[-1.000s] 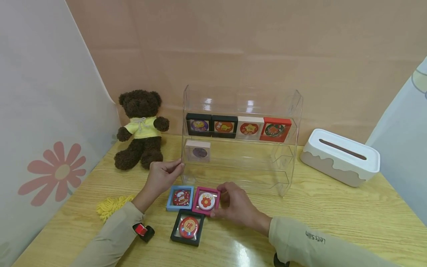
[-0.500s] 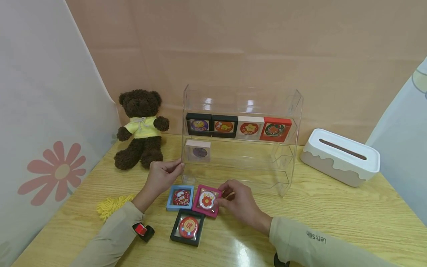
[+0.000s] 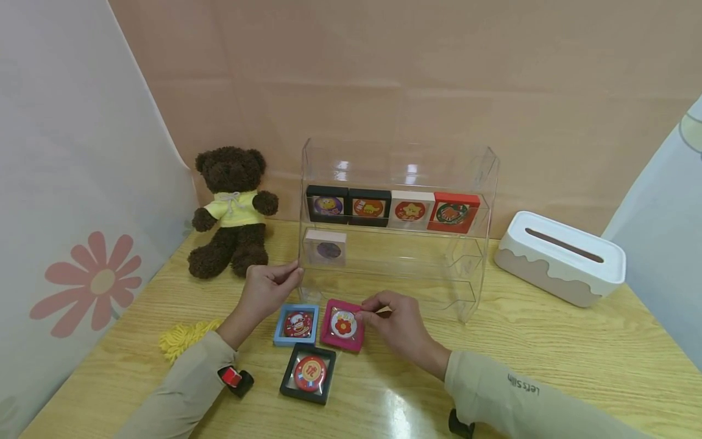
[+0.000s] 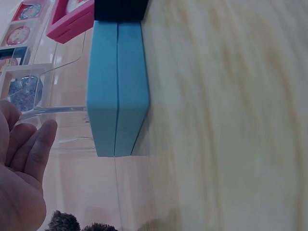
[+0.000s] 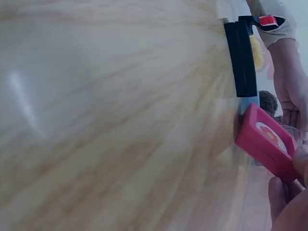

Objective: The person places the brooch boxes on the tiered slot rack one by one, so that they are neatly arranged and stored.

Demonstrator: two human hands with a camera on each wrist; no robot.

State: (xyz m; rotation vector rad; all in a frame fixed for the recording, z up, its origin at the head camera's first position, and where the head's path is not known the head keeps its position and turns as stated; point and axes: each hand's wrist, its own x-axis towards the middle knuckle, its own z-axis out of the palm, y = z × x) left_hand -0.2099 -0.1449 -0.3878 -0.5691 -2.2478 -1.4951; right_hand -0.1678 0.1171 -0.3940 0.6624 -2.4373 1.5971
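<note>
A pink square display frame (image 3: 342,325) with a red-flower badge inside is pinched at its right edge by my right hand (image 3: 397,323). In the right wrist view the pink frame (image 5: 269,139) tilts up off the table, with the thumb over its face. My left hand (image 3: 269,289) pinches the left side edge of a clear tiered display rack (image 3: 395,268). Beside the pink frame lies a light-blue frame (image 3: 278,338) with a red badge; in the left wrist view this blue frame (image 4: 118,91) is seen edge-on. A black frame (image 3: 307,397) lies just in front of them.
Two black frames (image 3: 328,192), a white one (image 3: 411,196) and a red one (image 3: 456,198) stand on an upper tier; a pale frame (image 3: 326,236) stands below. A brown teddy bear (image 3: 230,207) and yellow yarn (image 3: 186,338) are left, a tissue box (image 3: 559,256) right.
The right hand has shifted its grip on the pink frame, which has turned, tilted up and moved slightly away from the blue and black frames. My left hand has stayed on the rack.
</note>
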